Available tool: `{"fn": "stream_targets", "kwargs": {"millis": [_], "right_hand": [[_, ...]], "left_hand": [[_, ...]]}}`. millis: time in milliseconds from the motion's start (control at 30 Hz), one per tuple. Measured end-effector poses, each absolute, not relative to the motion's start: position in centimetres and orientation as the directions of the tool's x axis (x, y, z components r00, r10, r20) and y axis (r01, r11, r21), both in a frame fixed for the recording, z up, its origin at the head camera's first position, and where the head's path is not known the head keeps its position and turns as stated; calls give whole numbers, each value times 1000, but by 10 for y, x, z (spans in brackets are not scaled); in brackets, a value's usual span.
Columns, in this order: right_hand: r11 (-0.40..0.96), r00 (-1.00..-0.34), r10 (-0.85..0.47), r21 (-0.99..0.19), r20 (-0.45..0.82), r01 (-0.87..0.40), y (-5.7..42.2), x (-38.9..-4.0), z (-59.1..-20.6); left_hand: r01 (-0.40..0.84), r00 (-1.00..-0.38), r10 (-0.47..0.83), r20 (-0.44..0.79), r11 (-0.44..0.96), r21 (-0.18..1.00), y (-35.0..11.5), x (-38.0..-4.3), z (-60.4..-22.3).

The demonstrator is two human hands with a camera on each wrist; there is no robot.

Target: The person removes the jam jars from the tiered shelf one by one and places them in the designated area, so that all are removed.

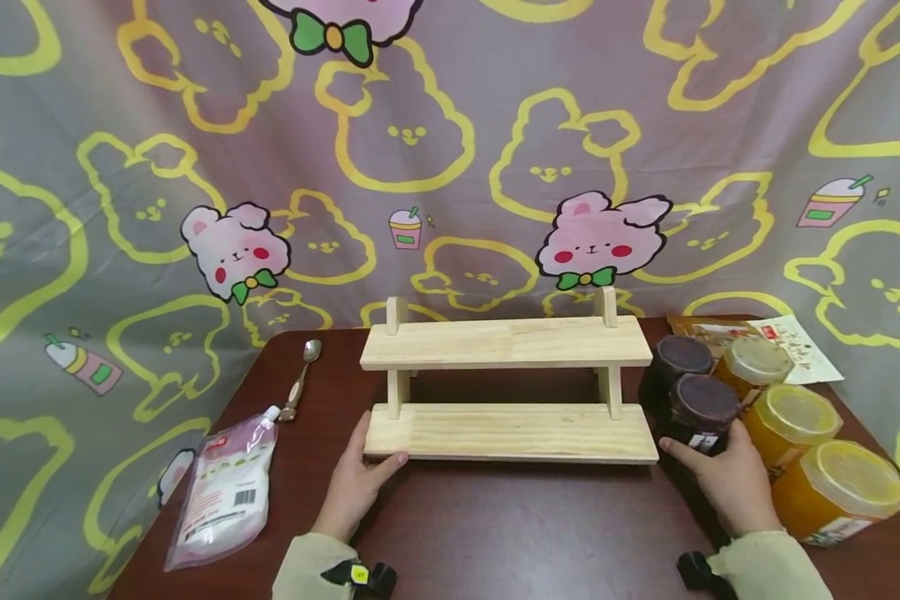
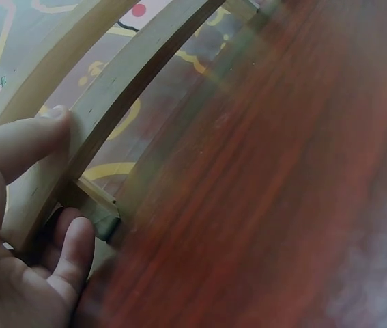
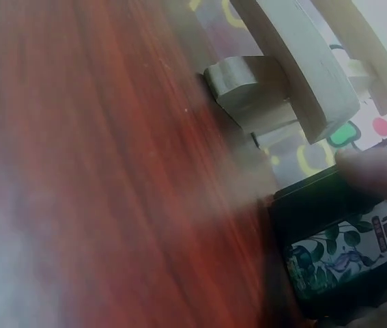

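Note:
A two-tier pale wooden rack (image 1: 510,432) stands at the middle of the table. My left hand (image 1: 356,490) grips the left end of its lower board, thumb on the front and fingers curled underneath, as the left wrist view shows. On the right, my right hand (image 1: 731,483) holds a dark jar (image 1: 703,402) between thumb and fingers, just off the rack's right end. The jar's label (image 3: 347,253) with a leafy print faces the right wrist camera. Another dark jar (image 1: 682,357) stands right behind it.
Three amber jars with yellowish lids, the nearest (image 1: 840,492) at the front, line the right side. Behind them lies a brown and white packet (image 1: 783,346). At left are a spouted pouch (image 1: 228,487) and a spoon (image 1: 300,379). A patterned curtain (image 1: 480,217) hangs behind the table.

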State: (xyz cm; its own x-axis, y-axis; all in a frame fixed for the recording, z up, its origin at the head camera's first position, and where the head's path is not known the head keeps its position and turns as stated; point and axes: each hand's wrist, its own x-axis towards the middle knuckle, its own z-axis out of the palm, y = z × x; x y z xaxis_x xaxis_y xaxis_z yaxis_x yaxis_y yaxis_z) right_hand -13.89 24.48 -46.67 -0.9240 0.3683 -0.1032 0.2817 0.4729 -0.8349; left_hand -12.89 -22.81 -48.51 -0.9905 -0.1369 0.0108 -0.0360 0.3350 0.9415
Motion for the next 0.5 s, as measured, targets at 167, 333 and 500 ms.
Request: {"fn": "stream_targets", "kwargs": {"millis": [167,333,500], "right_hand": [[442,-944,315,-865,-98,238,239,-133,-470],[358,-961,273,-922,-49,149,233,-121,-466],[431,-968,235,-902,92,19,229,-102,-458]], "left_hand": [[-78,-989,-146,-9,468,880,-235,-125,-479],[-74,-996,-85,-23,677,732,-237,-113,-464],[7,-998,-27,52,832,555,-234,-97,-449]]}}
